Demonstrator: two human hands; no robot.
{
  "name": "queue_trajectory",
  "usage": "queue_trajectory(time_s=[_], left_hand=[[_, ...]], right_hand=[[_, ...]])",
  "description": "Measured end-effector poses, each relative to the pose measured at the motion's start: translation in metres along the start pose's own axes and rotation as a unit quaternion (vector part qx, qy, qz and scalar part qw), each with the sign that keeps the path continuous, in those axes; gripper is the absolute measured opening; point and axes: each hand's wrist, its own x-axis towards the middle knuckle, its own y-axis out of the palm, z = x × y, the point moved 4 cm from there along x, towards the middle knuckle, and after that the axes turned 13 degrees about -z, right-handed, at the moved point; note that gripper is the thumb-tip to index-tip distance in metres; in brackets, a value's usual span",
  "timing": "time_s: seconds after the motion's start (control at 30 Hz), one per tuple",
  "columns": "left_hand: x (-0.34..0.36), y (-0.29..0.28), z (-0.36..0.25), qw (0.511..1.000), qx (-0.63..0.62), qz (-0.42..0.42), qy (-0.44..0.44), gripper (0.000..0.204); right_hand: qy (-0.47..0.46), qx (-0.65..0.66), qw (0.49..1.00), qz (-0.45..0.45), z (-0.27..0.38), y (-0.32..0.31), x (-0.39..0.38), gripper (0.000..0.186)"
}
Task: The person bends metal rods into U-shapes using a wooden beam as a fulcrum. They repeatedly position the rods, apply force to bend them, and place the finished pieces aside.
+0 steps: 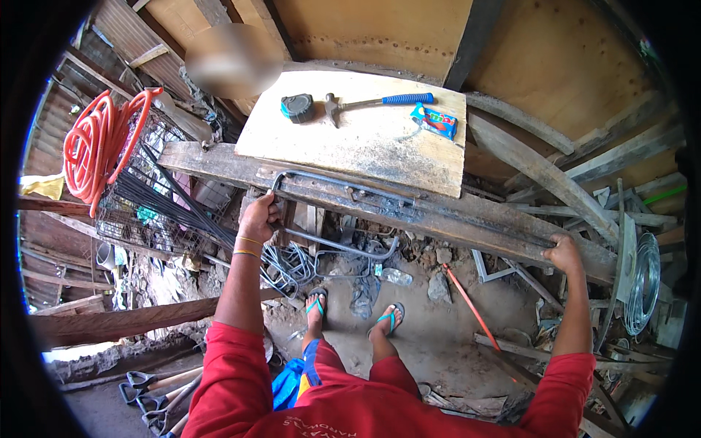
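Observation:
My left hand (259, 217) is closed on a bent dark steel bar (336, 182) at its left bend. A lower length of bar (343, 244) runs right from that hand to a hooked end. Far to the right, my right hand (562, 254) is closed round the bar's long straight part on a weathered wooden beam (182, 157). Small metal pegs (349, 193) sit on the beam's blackened middle beside the bar. Behind, a pale board (263, 139) holds a tape measure (296, 109), a claw hammer (407, 98) with a blue handle and a blue packet (434, 123).
Red hose coils (87, 150) hang over wire mesh at left. Tangled rods (281, 266), rubble (439, 288) and an orange pole (471, 303) lie below. Wire coil (641, 285) and leaning timbers (555, 175) stand at right. Shovels (153, 401) lie lower left.

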Motion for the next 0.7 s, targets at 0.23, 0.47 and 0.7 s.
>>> queue_trajectory(time_s=[0.23, 0.47, 0.7], left_hand=[[-0.010, 0.004, -0.001, 0.999, 0.024, 0.035, -0.021, 0.027], [-0.017, 0.007, -0.006, 0.999, 0.036, 0.002, -0.014, 0.025], [-0.016, 0.008, -0.008, 0.998, 0.070, -0.006, -0.004, 0.022]], right_hand=[[-0.032, 0.036, 0.999, 0.023, -0.001, 0.004, -0.003, 0.064], [-0.063, 0.016, 0.998, -0.027, -0.003, 0.020, -0.001, 0.067], [-0.100, -0.009, 0.992, -0.071, 0.005, 0.019, -0.007, 0.061]])
